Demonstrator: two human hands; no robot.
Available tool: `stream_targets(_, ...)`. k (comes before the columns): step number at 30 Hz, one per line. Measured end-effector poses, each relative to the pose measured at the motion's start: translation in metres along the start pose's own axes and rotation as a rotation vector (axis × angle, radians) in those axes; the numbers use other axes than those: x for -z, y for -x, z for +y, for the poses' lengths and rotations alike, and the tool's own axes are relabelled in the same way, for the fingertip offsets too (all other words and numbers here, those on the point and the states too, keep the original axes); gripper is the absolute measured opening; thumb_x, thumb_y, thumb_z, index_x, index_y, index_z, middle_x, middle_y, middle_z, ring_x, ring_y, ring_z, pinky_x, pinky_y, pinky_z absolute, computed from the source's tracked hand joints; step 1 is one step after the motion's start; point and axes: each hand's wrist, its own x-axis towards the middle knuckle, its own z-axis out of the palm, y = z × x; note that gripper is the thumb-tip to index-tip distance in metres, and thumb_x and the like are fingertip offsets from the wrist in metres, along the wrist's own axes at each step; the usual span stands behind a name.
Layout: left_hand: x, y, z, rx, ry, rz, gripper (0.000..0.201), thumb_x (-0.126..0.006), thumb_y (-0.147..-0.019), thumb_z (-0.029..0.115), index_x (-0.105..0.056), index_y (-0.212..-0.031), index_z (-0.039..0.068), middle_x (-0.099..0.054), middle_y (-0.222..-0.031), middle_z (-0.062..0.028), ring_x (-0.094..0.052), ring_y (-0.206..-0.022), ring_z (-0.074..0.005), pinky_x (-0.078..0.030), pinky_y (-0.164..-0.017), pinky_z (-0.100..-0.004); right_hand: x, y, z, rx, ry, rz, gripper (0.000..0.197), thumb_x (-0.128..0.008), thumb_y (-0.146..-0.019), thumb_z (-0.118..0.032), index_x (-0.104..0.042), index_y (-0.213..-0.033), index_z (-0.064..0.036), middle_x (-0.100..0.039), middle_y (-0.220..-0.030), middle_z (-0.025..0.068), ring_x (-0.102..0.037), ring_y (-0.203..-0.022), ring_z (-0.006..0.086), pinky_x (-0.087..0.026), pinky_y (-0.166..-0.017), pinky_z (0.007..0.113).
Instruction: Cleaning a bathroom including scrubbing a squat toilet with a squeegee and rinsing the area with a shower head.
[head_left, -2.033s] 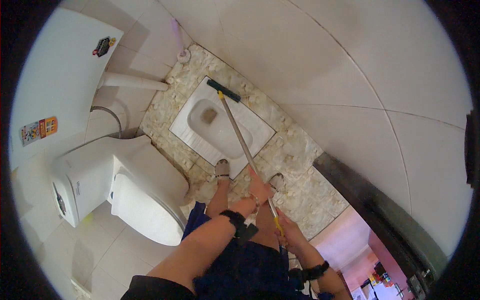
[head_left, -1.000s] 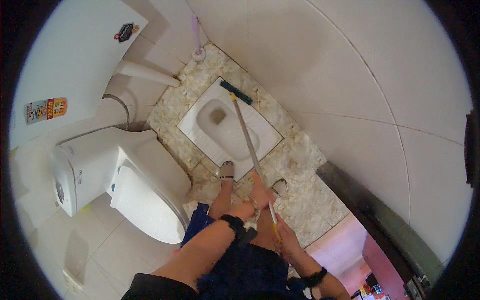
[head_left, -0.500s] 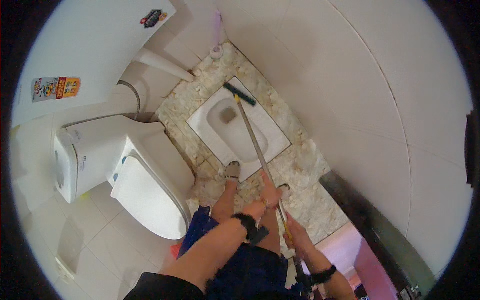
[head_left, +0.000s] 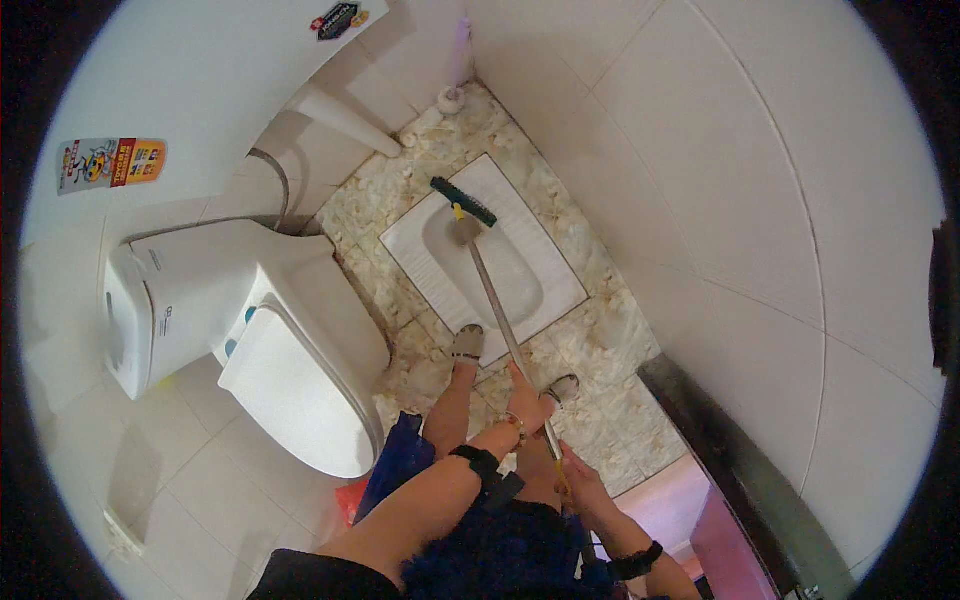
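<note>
A long-handled floor brush slants away from me, its pole running over the white squat toilet set in the floor. Dark green bristles form the brush head, which lies across the toilet's far end, beyond the drain. My left hand is closed round the middle of the pole, one finger stretched along it. Lower down, near my body, my right hand grips the yellow end of the handle. Its fingers are partly hidden.
To the left stands a white sit-down toilet with its lid down. A white pipe meets the floor beyond it, below a white appliance. Another brush stands in the far corner. A dark ledge edges the right side.
The brush head has moved left and a little nearer across the squat toilet. Both hands have shifted slightly left with the pole and still hold it. The view has shifted slightly.
</note>
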Motion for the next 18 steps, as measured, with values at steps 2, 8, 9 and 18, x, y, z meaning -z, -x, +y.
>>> stream_targets(2, 0.006, 0.005, 0.005, -0.045, -0.04, 0.04, 0.092, -0.055, -0.068, 0.011, 0.012, -0.13, 0.0, -0.057, -0.085, -0.0252, -0.058, -0.074, -0.035, -0.047, -0.061, -0.0386, -0.005, -0.005, -0.019, -0.058, 0.123, 0.07, 0.043, -0.042, -0.088, -0.035, -0.036, -0.129, -0.0218, -0.045, -0.068, -0.0015, -0.036, -0.049, 0.0041, -0.028, -0.04, 0.019)
stream_targets(8, 0.098, -0.06, 0.092, 0.489, 0.102, -0.377, 0.09, -0.05, -0.078, 0.015, 0.026, -0.124, -0.002, -0.057, -0.076, -0.0258, -0.058, -0.066, -0.0349, -0.048, -0.06, -0.0394, -0.019, -0.051, -0.069, 0.08, 0.265, -0.007, 0.043, -0.042, -0.088, -0.033, -0.036, -0.128, -0.0213, -0.045, -0.064, -0.0014, -0.036, -0.048, 0.0048, -0.03, -0.04, 0.018)
stream_targets(9, 0.107, -0.052, 0.093, 0.495, 0.041, -0.388, 0.091, -0.051, -0.078, 0.016, 0.026, -0.124, -0.002, -0.057, -0.076, -0.0254, -0.058, -0.064, -0.0338, -0.049, -0.059, -0.0391, -0.021, -0.052, -0.057, 0.082, 0.273, -0.011, 0.043, -0.042, -0.088, -0.033, -0.036, -0.128, -0.0213, -0.045, -0.064, -0.0014, -0.036, -0.048, 0.0048, -0.03, -0.04, 0.018)
stream_targets(18, 0.116, -0.055, -0.069, 0.443, 0.118, -0.024, 0.031, -0.05, -0.076, 0.023, -0.042, -0.096, 0.001, -0.055, -0.069, -0.0132, -0.053, -0.062, -0.0267, -0.042, -0.054, -0.0377, -0.058, -0.104, 0.007, 0.612, 0.718, -0.087, 0.039, -0.043, -0.088, -0.026, -0.041, -0.125, -0.0156, -0.048, -0.061, 0.0024, -0.044, -0.051, 0.0095, -0.039, -0.048, 0.026)
